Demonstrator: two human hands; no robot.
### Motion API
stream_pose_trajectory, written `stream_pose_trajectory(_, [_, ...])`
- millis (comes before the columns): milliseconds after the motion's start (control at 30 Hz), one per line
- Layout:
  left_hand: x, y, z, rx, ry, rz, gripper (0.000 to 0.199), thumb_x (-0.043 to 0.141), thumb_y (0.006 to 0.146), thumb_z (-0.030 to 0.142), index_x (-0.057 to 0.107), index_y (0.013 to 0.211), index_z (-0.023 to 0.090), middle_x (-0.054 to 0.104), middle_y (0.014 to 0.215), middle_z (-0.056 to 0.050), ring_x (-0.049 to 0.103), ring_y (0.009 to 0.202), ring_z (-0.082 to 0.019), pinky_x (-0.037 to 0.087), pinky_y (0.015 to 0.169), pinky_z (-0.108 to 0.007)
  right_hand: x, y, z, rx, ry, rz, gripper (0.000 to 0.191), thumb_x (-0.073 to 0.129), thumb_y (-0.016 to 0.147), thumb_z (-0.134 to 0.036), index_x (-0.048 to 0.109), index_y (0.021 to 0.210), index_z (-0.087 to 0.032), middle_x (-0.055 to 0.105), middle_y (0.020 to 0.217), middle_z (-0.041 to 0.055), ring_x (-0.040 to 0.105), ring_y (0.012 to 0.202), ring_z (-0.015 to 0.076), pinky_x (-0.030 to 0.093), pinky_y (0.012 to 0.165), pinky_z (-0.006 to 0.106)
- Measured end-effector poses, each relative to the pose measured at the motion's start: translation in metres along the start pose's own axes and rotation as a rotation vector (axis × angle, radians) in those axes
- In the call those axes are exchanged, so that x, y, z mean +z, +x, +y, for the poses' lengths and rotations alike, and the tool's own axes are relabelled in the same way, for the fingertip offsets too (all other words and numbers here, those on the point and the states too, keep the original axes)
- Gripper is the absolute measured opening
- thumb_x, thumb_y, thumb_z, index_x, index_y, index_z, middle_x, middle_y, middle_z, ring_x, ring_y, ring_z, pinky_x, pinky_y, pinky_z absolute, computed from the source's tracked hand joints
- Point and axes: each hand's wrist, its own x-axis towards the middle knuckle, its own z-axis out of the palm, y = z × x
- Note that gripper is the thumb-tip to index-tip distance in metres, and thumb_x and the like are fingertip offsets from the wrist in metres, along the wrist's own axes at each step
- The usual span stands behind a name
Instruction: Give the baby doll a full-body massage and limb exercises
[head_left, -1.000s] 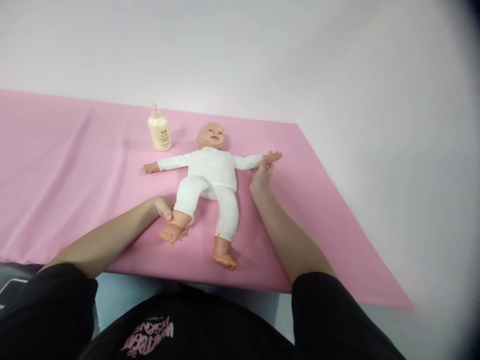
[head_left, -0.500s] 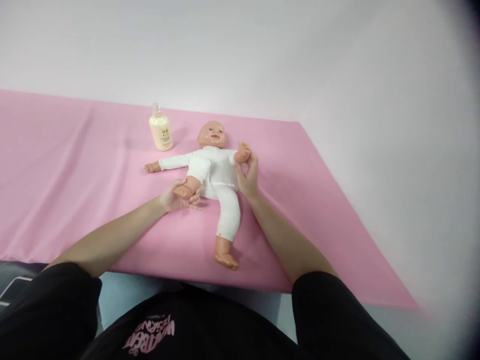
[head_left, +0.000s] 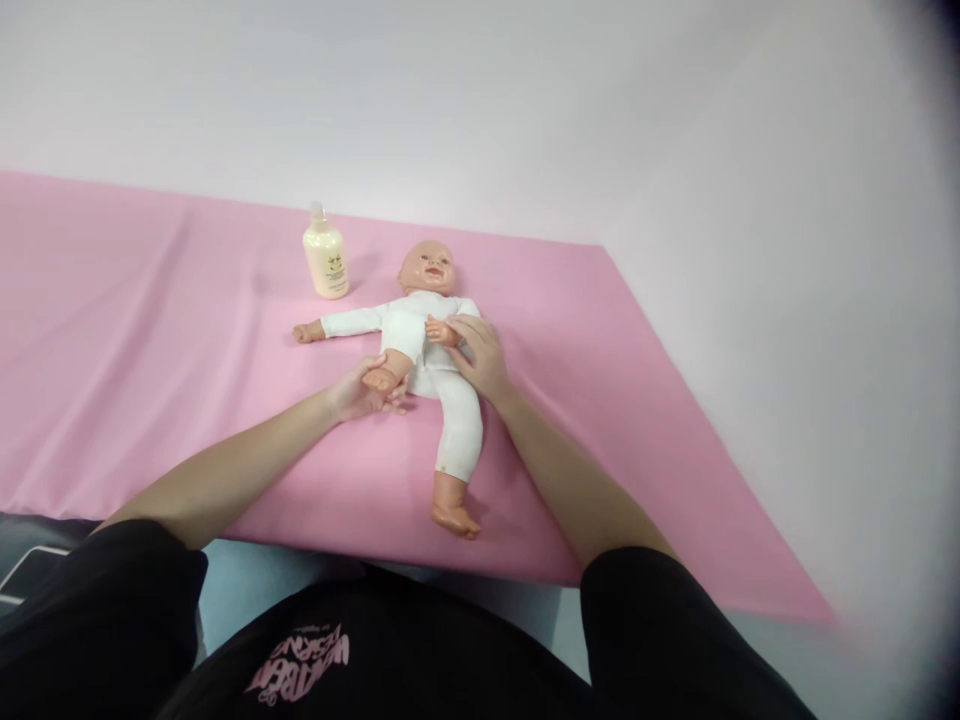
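Note:
A baby doll (head_left: 433, 300) in a white cloth body lies on its back, head away from me. My left hand (head_left: 364, 390) is wrapped round its lower leg on the left, which is bent up toward the belly. Over the doll's chest, my right hand (head_left: 480, 352) grips the doll's arm on the right near the wrist, with the small hand pointing left across the body. The doll's other arm stretches out to the left, and its other leg lies straight toward me.
Pink cloth (head_left: 570, 400) covers the table, whose front edge runs just before my body. A pump bottle (head_left: 328, 265) of pale yellow liquid stands left of the doll's head. Behind the table rises a white wall (head_left: 480, 110). A dark, white-edged object (head_left: 34, 572) shows at the lower left.
My right hand has brought the doll's arm from out at the right side inward across its chest. My left hand keeps its hold on the bent leg.

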Motion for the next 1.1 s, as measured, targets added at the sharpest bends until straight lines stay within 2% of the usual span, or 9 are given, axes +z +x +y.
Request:
stream_pose_trajectory(267, [0.004, -0.001, 0.002, 0.0, 0.027, 0.033, 0.055, 0.071, 0.081, 0.063, 0.065, 0.097, 0.01, 0.059, 0.07, -0.002, 0.058, 0.068, -0.017, 0.056, 0.078, -0.036, 0.002, 0.001, 0.003, 0.038, 0.012, -0.048, 0.041, 0.052, 0.102, -0.045, 0.065, 0.133, -0.021, 0.065, 0.134, 0.011, 0.059, 0.13, 0.0252, 0.048, 0.118, 0.049])
stream_pose_trajectory(500, [0.005, -0.001, 0.001, -0.005, 0.063, 0.018, 0.058, 0.073, 0.078, 0.066, 0.065, 0.096, 0.011, 0.061, 0.071, -0.001, 0.059, 0.067, -0.016, 0.057, 0.078, -0.036, 0.003, 0.001, 0.002, 0.016, 0.047, -0.003, 0.039, 0.053, 0.102, -0.047, 0.065, 0.129, -0.021, 0.066, 0.131, 0.0107, 0.061, 0.128, 0.024, 0.05, 0.116, 0.047])
stream_pose_trajectory(600, [0.005, -0.006, 0.002, -0.027, 0.163, -0.117, 0.061, 0.076, 0.072, 0.068, 0.067, 0.093, 0.012, 0.065, 0.071, -0.004, 0.063, 0.069, -0.02, 0.058, 0.085, -0.042, 0.003, 0.0, -0.002, 0.073, 0.114, 0.052, 0.043, 0.054, 0.101, -0.05, 0.062, 0.131, -0.02, 0.065, 0.132, 0.0123, 0.06, 0.129, 0.0237, 0.049, 0.118, 0.046])
stream_pose_trajectory(700, [0.005, -0.013, 0.005, -0.222, 0.354, -0.376, 0.064, 0.084, 0.059, 0.068, 0.07, 0.091, 0.015, 0.069, 0.074, -0.008, 0.069, 0.077, -0.028, 0.058, 0.091, -0.049, 0.004, 0.001, 0.001, 0.218, 0.239, 0.193, 0.052, 0.054, 0.1, -0.054, 0.054, 0.137, -0.018, 0.062, 0.136, 0.0148, 0.059, 0.131, 0.0223, 0.048, 0.119, 0.044])
stream_pose_trajectory(767, [0.007, -0.017, 0.009, -0.375, 0.462, -0.478, 0.061, 0.094, 0.044, 0.058, 0.071, 0.085, 0.019, 0.07, 0.075, -0.01, 0.072, 0.085, -0.035, 0.059, 0.092, -0.05, 0.003, 0.003, 0.013, 0.312, 0.319, 0.321, 0.061, 0.054, 0.099, -0.058, 0.046, 0.144, -0.018, 0.055, 0.144, 0.0171, 0.055, 0.138, 0.0226, 0.047, 0.121, 0.044])
stream_pose_trajectory(867, [0.008, -0.019, 0.013, -0.362, 0.585, -0.39, 0.053, 0.1, 0.033, 0.037, 0.07, 0.075, 0.024, 0.068, 0.07, -0.006, 0.073, 0.092, -0.039, 0.063, 0.086, -0.047, 0.001, 0.001, 0.044, 0.392, 0.427, 0.537, 0.073, 0.055, 0.095, -0.061, 0.034, 0.151, -0.019, 0.036, 0.159, 0.0179, 0.041, 0.152, 0.0239, 0.041, 0.125, 0.048])
stream_pose_trajectory(933, [0.008, -0.018, 0.015, -0.375, 0.665, -0.398, 0.044, 0.099, 0.041, 0.032, 0.072, 0.075, 0.025, 0.067, 0.069, -0.003, 0.074, 0.097, -0.039, 0.064, 0.082, -0.045, 0.001, -0.007, 0.07, 0.524, 0.474, 0.637, 0.077, 0.052, 0.094, -0.06, 0.027, 0.156, -0.022, 0.029, 0.163, 0.0167, 0.039, 0.153, 0.023, 0.045, 0.122, 0.049])
stream_pose_trajectory(1033, [0.006, -0.017, 0.013, -0.534, 0.756, -0.598, 0.033, 0.093, 0.055, 0.027, 0.078, 0.083, 0.026, 0.071, 0.076, -0.002, 0.073, 0.105, -0.037, 0.065, 0.081, -0.042, 0.006, -0.025, 0.105, 0.818, 0.619, 0.626, 0.076, 0.038, 0.097, -0.06, 0.015, 0.161, -0.027, 0.038, 0.156, 0.0176, 0.058, 0.134, 0.0216, 0.059, 0.101, 0.049])
stream_pose_trajectory(1100, [0.005, -0.017, 0.011, -0.576, 0.776, -0.65, 0.034, 0.093, 0.056, 0.025, 0.08, 0.087, 0.028, 0.072, 0.081, -0.002, 0.072, 0.108, -0.036, 0.064, 0.082, -0.041, 0.01, -0.035, 0.119, 0.883, 0.664, 0.615, 0.075, 0.035, 0.096, -0.062, 0.018, 0.161, -0.028, 0.042, 0.153, 0.0167, 0.062, 0.128, 0.0195, 0.059, 0.1, 0.047])
